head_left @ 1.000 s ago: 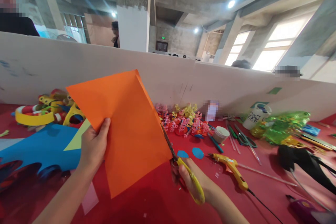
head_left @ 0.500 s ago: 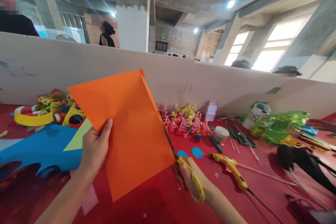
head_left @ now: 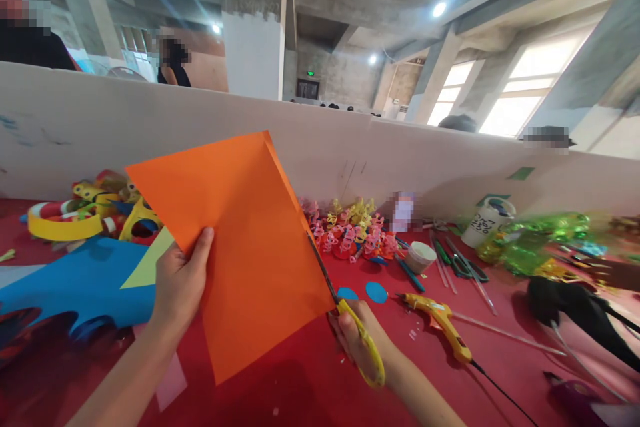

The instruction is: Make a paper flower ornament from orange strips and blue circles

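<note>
An orange sheet of paper (head_left: 250, 247) is held up, tilted, over the red table, with a narrow fold along its upper right edge. My left hand (head_left: 183, 280) grips its left side, thumb on the front and the other fingers hidden behind. Yellow-handled scissors (head_left: 367, 347) are in my right hand (head_left: 357, 330), closed round the handles. Their dark blades lie along the sheet's right edge, near the lower right corner. Two small blue paper discs (head_left: 376, 292) rest on the table just beyond my right hand.
At right lie a yellow glue gun (head_left: 440, 323) with its cord, a white tub (head_left: 420, 256), green-handled scissors (head_left: 467, 267) and a black object (head_left: 575, 313). Curly pink and yellow decorations (head_left: 350, 230) stand before a white partition (head_left: 325, 140). Cut blue paper (head_left: 95, 280) lies at left.
The orange sheet and scissors have barely shifted. Behind the partition, a person has moved to the left. The other person's hand at the far right edge is now blurred or gone.
</note>
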`<action>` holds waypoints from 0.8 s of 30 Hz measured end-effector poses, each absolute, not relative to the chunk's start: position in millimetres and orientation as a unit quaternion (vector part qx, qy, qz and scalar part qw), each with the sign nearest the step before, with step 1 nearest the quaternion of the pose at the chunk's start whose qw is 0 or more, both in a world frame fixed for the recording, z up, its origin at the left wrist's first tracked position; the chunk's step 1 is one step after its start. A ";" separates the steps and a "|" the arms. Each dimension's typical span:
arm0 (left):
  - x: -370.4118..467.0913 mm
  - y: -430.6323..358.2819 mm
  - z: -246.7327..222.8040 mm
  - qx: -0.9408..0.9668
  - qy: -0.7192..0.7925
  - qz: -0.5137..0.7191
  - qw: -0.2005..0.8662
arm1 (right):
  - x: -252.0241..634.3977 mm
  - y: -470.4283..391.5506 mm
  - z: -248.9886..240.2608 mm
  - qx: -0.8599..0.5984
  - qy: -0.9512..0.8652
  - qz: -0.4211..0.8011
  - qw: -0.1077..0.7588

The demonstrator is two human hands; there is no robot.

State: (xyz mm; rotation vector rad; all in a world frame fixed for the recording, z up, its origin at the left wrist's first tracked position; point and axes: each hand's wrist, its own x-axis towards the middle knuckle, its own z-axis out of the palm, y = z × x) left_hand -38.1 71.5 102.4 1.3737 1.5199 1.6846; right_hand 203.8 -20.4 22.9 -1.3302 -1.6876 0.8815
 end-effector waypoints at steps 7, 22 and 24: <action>-39.6 75.9 96.6 0.523 0.541 0.615 0.234 | 204.6 -26.4 40.5 -0.508 -0.686 0.343 0.391; -34.0 72.0 94.6 0.552 0.531 0.603 0.225 | 204.9 -27.0 42.2 -0.512 -0.690 0.303 0.413; -33.7 70.7 95.4 0.548 0.533 0.602 0.231 | 204.1 -25.3 39.1 -0.509 -0.686 0.313 0.415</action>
